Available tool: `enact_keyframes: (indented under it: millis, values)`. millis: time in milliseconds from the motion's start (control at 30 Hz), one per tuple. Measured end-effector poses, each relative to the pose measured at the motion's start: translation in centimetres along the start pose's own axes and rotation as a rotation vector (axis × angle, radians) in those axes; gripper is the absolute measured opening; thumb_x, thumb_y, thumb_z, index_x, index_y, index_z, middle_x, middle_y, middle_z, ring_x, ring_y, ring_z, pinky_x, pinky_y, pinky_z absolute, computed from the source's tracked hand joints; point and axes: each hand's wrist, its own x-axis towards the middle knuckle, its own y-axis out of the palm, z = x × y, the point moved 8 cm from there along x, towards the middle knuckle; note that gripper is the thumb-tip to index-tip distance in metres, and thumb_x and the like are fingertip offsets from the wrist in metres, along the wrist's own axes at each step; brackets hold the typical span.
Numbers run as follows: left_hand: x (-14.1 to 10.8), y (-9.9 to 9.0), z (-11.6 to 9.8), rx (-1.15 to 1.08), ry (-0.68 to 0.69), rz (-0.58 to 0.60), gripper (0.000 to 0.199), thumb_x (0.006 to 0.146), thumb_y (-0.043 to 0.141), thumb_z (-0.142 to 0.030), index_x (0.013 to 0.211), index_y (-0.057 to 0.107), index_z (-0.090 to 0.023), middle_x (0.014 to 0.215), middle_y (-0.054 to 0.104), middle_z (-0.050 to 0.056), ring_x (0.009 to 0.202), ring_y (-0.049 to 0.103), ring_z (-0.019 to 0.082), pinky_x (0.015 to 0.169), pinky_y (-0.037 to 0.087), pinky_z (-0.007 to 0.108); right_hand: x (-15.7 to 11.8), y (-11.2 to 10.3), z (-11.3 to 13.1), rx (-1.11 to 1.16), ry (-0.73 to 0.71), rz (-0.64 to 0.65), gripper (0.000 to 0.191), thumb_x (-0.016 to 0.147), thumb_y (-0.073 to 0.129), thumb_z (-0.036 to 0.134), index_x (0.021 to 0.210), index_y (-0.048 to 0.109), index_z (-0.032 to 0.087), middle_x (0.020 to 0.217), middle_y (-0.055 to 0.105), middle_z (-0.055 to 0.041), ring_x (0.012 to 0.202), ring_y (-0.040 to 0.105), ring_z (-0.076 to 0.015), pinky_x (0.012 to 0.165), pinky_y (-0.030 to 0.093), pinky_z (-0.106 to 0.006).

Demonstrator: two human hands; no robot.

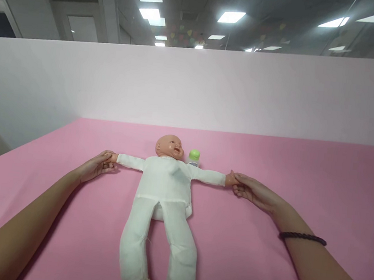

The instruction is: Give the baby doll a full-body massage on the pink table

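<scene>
A baby doll with a white cloth body lies on its back on the pink surface. Both its arms are stretched out sideways, and its head is turned toward the right. My left hand is closed around the doll's hand at the left. At the other side, my right hand grips the doll's other hand between thumb and fingers. Beside the doll's head, partly hidden behind its shoulder, is a small bottle with a green cap. The doll's feet are cut off by the bottom edge of the view.
A white partition borders the pink surface at the back and continues along the left. Beyond it are a door and lit ceiling panels. A dark braided band circles my right forearm.
</scene>
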Motion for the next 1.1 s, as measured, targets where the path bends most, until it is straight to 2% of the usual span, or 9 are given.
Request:
enact_keyframes:
  millis: [200,400,533,733,933,1100]
  values:
    - [0.22,-0.31,0.17,-0.069,-0.014,0.005,0.026,0.088,0.069,-0.03,0.111,0.068,-0.018,0.093,0.074,0.01,0.092,0.074,0.024,0.101,0.057,0.043,0.17,-0.17,-0.05,0.027,-0.009,0.004,0.03,0.084,0.079,0.038,0.105,0.071,0.019,0.081,0.065,-0.0033,0.07,0.059,-0.0141,0.064,0.057,-0.024]
    - [-0.21,0.12,-0.22,-0.009,0.012,0.01,0.031,0.086,0.075,-0.038,0.11,0.068,-0.02,0.091,0.074,0.009,0.093,0.074,0.023,0.102,0.056,0.043,-0.14,0.09,0.24,-0.01,-0.016,-0.013,0.032,0.084,0.079,0.044,0.103,0.072,0.019,0.079,0.065,-0.003,0.068,0.058,-0.013,0.063,0.056,-0.023]
    - [-0.17,0.25,-0.31,0.005,0.026,0.015,0.03,0.089,0.071,-0.043,0.109,0.067,-0.02,0.09,0.074,0.008,0.092,0.074,0.023,0.1,0.057,0.043,-0.21,0.24,0.31,-0.019,0.009,-0.044,0.028,0.087,0.075,0.044,0.094,0.072,0.017,0.077,0.065,-0.0041,0.066,0.058,-0.0136,0.062,0.057,-0.024]
    - [0.13,0.06,-0.01,-0.044,-0.006,0.035,0.031,0.088,0.068,-0.034,0.114,0.068,-0.017,0.101,0.075,0.013,0.098,0.074,0.026,0.1,0.057,0.041,0.24,-0.22,-0.02,0.03,0.002,-0.033,0.025,0.084,0.077,0.034,0.102,0.072,0.019,0.08,0.067,-0.0042,0.068,0.062,-0.0155,0.062,0.058,-0.026]
    - [-0.02,0.3,-0.04,0.006,-0.001,0.055,0.026,0.091,0.068,-0.039,0.107,0.069,-0.019,0.092,0.074,0.009,0.096,0.073,0.023,0.104,0.055,0.041,0.19,-0.2,0.05,0.005,-0.018,-0.019,0.034,0.082,0.081,0.042,0.106,0.072,0.019,0.08,0.067,-0.003,0.07,0.061,-0.0132,0.065,0.058,-0.022]
    - [0.05,0.23,0.05,0.021,-0.007,0.024,0.029,0.093,0.065,-0.045,0.105,0.068,-0.019,0.09,0.073,0.008,0.095,0.073,0.023,0.103,0.055,0.042,0.08,-0.14,0.05,0.007,0.002,-0.039,0.03,0.086,0.077,0.044,0.1,0.072,0.018,0.08,0.067,-0.0036,0.068,0.06,-0.0131,0.064,0.059,-0.023]
